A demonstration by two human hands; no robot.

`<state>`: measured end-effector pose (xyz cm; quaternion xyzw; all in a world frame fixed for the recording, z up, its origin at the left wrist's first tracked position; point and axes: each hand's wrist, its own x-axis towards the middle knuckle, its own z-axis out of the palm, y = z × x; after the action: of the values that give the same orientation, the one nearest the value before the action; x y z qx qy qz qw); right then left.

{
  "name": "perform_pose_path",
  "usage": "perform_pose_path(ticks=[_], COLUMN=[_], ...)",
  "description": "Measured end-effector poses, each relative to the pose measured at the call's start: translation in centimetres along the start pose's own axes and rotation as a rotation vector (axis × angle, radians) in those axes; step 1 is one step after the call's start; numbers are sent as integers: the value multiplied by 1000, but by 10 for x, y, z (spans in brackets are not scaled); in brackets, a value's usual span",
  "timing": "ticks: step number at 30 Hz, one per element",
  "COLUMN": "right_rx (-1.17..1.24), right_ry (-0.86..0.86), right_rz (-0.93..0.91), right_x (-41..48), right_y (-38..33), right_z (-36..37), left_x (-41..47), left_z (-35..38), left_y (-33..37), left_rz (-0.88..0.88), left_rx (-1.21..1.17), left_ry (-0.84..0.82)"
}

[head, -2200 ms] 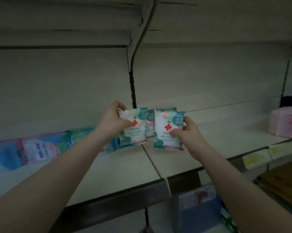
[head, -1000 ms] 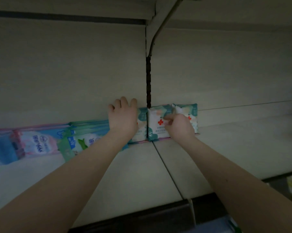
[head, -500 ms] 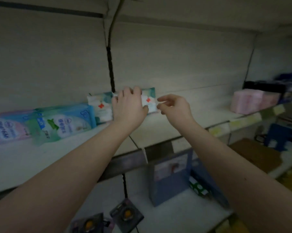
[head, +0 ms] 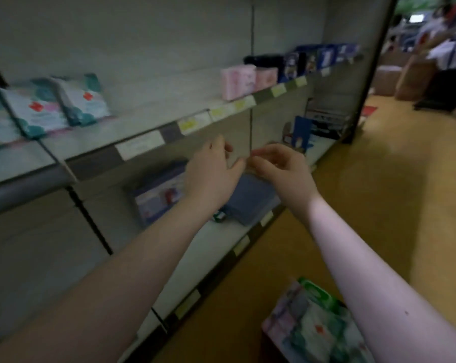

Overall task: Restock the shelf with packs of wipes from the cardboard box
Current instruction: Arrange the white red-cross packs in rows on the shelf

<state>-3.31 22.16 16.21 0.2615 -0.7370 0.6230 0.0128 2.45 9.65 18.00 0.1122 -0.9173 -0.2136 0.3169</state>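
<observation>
Several white and teal packs of wipes (head: 51, 106) with red crosses stand in a row at the left of the upper shelf (head: 132, 127). My left hand (head: 212, 174) and my right hand (head: 282, 171) hang side by side in front of the shelf edge, below and right of those packs, both empty with fingers apart. At the bottom, the cardboard box (head: 271, 344) holds more packs of wipes (head: 313, 326), partly hidden behind my right forearm.
Pink packs (head: 238, 79) and dark blue boxes (head: 316, 58) stand farther right on the upper shelf. The lower shelf (head: 221, 239) carries blue boxes (head: 158, 195). Yellow-brown floor (head: 379, 205) stretches to the right. A person (head: 449, 48) stands by cartons (head: 389, 77) at the far right.
Both hands have let go of the packs on the shelf and drawn back and down. My view has swung right and downward, and the box of wipes has come into sight.
</observation>
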Motion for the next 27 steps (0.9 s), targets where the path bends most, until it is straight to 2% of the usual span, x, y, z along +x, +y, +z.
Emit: perform_pose_path(ticks=[10, 15, 18, 22, 27], right_rx=[-47, -50, -83, -169, -370], right_ry=[269, 392, 440, 371, 141], right_rz=[275, 473, 570, 725, 815], right_x=[-129, -190, -223, -260, -283], right_y=[130, 190, 218, 251, 273], right_z=[-116, -130, -129, -125, -129], left_x=[-118, -174, -208, -250, -265], left_z=[157, 220, 256, 282, 294], left_y=[57, 55, 46, 35, 34], left_rz=[-99, -229, -296, -352, -362], left_rx=[-186, -280, -184, 2, 145], left_ry=[-522, -737, -845, -950, -951])
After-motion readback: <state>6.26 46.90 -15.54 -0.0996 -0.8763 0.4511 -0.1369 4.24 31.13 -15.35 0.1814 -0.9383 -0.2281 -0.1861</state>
